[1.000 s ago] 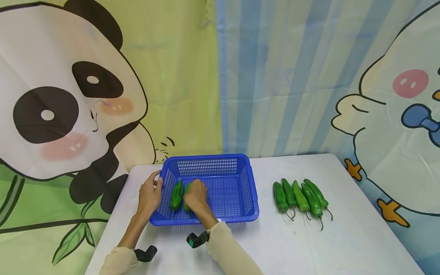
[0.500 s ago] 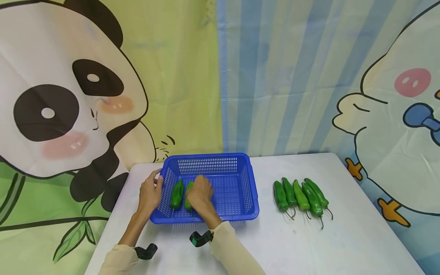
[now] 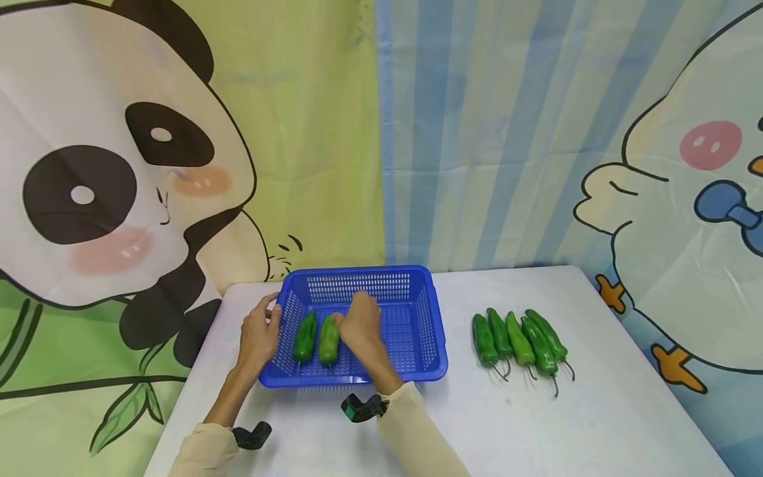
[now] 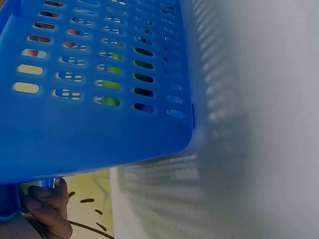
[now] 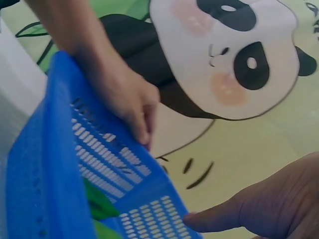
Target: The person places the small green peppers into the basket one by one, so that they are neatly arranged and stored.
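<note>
A blue plastic basket stands on the white table. My left hand grips its left rim; the left wrist view shows curled fingers by the rim. Inside, at the left, lie a dark green pepper and a lighter green pepper side by side, stems toward me. Just right of the lighter pepper, my right hand hovers over the basket. Its thumb is stretched out in the right wrist view, and no object shows in that hand. Its fingertips are mostly hidden in the head view.
Several green peppers lie in a row on the table, right of the basket, with their stems toward me. Behind the table hangs a printed curtain. Each wrist wears a black camera mount.
My right hand has let go of the lighter pepper and moved right and slightly away from me, leaving that pepper in full view. The left hand keeps its place on the rim.
</note>
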Available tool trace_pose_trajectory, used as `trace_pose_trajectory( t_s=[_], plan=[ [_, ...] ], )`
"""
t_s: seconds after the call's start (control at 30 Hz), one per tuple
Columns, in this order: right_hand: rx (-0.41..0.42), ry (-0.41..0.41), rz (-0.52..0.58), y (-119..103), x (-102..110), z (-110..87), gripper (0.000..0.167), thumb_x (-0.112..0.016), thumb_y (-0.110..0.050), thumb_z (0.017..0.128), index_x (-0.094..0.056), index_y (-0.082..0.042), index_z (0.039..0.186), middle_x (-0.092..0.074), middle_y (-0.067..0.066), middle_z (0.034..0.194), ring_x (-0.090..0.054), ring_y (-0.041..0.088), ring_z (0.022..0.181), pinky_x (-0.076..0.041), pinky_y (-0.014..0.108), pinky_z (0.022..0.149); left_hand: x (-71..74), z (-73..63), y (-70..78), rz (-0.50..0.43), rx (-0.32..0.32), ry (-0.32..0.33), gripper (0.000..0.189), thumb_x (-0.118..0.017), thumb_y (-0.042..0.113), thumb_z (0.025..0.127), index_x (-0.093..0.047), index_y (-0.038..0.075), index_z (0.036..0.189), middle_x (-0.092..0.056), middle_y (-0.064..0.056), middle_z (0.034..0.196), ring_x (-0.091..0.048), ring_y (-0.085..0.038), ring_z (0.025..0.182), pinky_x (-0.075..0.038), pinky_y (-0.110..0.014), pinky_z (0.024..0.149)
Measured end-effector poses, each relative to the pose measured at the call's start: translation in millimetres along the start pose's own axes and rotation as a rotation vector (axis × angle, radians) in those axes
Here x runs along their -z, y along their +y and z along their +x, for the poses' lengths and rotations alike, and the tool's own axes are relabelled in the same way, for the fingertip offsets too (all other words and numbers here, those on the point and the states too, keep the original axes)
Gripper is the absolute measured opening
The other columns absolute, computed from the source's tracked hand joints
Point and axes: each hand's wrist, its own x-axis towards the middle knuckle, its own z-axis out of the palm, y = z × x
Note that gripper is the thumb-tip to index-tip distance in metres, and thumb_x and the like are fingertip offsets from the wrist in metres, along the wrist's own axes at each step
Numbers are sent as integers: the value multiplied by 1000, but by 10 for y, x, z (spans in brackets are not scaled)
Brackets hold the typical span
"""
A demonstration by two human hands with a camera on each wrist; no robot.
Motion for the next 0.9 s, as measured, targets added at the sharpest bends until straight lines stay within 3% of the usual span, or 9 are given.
trace_pose_trajectory(
  t_s=[0.07, 0.1, 0.2, 0.3, 0.33, 0.4, 0.47, 0.9],
  plan=[
    [13, 8, 13, 68, 32, 53, 38, -93, -14, 84, -57, -6, 75, -47, 1, 68, -49, 21, 64, -50, 44, 68, 1, 2, -4, 1, 4, -6, 45, -47, 19, 117, -54, 0, 156, -75, -30, 104, -74, -33, 78, -51, -33, 66],
    [62, 33, 28, 248, -56, 161, 37, -95, -23, 84, -62, -6, 79, -53, 1, 71, -54, 20, 68, -52, 43, 72, 2, 2, -6, 1, 7, -7, 45, -47, 19, 117, -54, 0, 157, -74, -30, 104, -74, -33, 78, -51, -33, 66],
    [105, 58, 63, 332, 9, 218, 44, -97, -27, 82, -58, -8, 74, -48, 1, 71, -46, 21, 68, -45, 42, 68, 5, 3, -10, -1, 15, -7, 45, -47, 20, 117, -54, 0, 157, -74, -30, 104, -73, -33, 79, -51, -33, 66],
    [123, 94, 107, 321, 135, 184, 34, -98, -25, 81, -75, -1, 87, -67, 6, 83, -63, 24, 81, -53, 43, 75, 6, 3, -11, -6, 18, -7, 45, -46, 20, 117, -54, 0, 157, -74, -30, 105, -73, -34, 79, -51, -33, 66],
    [80, 80, 114, 155, 293, 74, 31, -97, -17, 81, -75, 3, 89, -68, 10, 84, -64, 27, 81, -54, 46, 75, 6, 4, -11, -7, 17, -8, 45, -47, 20, 117, -54, 0, 157, -74, -30, 105, -74, -34, 80, -51, -33, 67],
    [69, 91, 121, 102, 399, 11, 40, -96, -14, 83, -79, 7, 113, -78, 19, 106, -73, 35, 101, -60, 50, 89, 4, 6, -12, -7, 16, -8, 45, -47, 20, 117, -54, 0, 157, -75, -30, 105, -74, -35, 81, -52, -33, 67],
    [44, 79, 121, 66, 498, -37, 46, -94, -11, 85, -77, 8, 122, -79, 22, 114, -75, 39, 109, -61, 52, 95, 0, 7, -7, -5, 15, -7, 45, -47, 20, 117, -54, 0, 157, -75, -30, 105, -74, -35, 81, -52, -33, 68],
    [24, 133, 209, 191, 926, -115, 45, -90, -2, 87, -75, 5, 129, -78, 24, 123, -76, 41, 115, -61, 52, 101, -9, 3, -1, -7, 15, -11, 46, -46, 20, 117, -53, -1, 157, -74, -30, 104, -73, -32, 77, -51, -32, 64]
  ],
)
